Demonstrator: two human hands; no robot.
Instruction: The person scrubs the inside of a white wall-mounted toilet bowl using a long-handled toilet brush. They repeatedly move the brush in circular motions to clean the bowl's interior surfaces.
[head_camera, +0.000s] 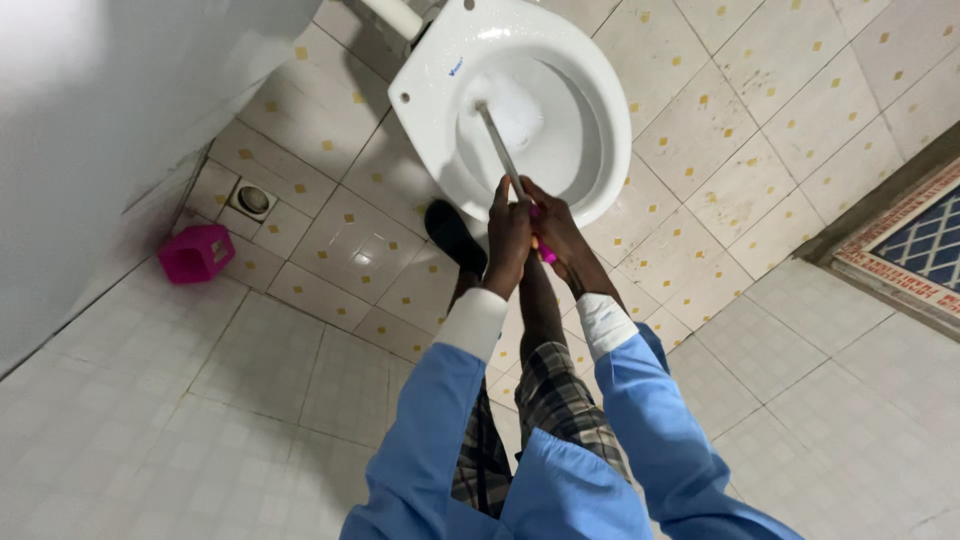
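Both hands, left hand (507, 232) and right hand (556, 232), clenched around toilet brush (503, 150) inside white toilet bowl (600, 110). Risk: vigorous scrubbing likely splashing water onto tiled floor (300, 380).

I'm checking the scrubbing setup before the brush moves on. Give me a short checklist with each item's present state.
1. Both hands on the brush handle: left hand and right hand wrap it together. Ok.
2. Brush head inside the toilet bowl: white head sits in the basin. Ok.
3. Grip firmness: cannot tell.
4. Footing: dark shoe on tile beside the bowl's base. Ok.
5. Pink container on the floor, well apart from the feet. Ok.
6. Floor wetness: cannot tell.
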